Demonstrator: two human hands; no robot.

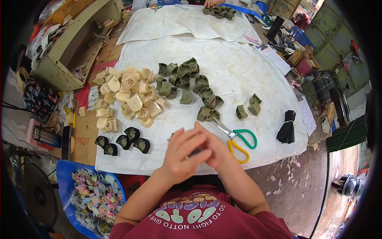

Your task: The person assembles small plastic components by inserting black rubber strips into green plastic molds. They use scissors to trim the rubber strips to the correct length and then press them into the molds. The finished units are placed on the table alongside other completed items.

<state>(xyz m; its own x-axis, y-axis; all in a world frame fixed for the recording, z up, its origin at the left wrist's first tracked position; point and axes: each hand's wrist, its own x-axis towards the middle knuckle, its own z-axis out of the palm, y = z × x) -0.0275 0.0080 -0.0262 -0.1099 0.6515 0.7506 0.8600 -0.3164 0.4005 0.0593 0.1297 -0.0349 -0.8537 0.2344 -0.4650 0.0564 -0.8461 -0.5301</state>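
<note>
My left hand and my right hand come together over the near edge of the white-covered table, fingers curled around something dark. Only a small dark patch of it shows between them; the rest is hidden. Just right of my right hand lie scissors with one green and one yellow handle loop, blades parted. Beyond my hands sit olive-green curved blocks that look like shoe heels. To the left, several black-covered ones lie near the edge, with a pile of cream ones behind them.
A bundle of black strips lies at the right of the table. At lower left stands a blue basket of colourful scraps. A metal flask is at far left. Across the table, another person's hand is near more green blocks.
</note>
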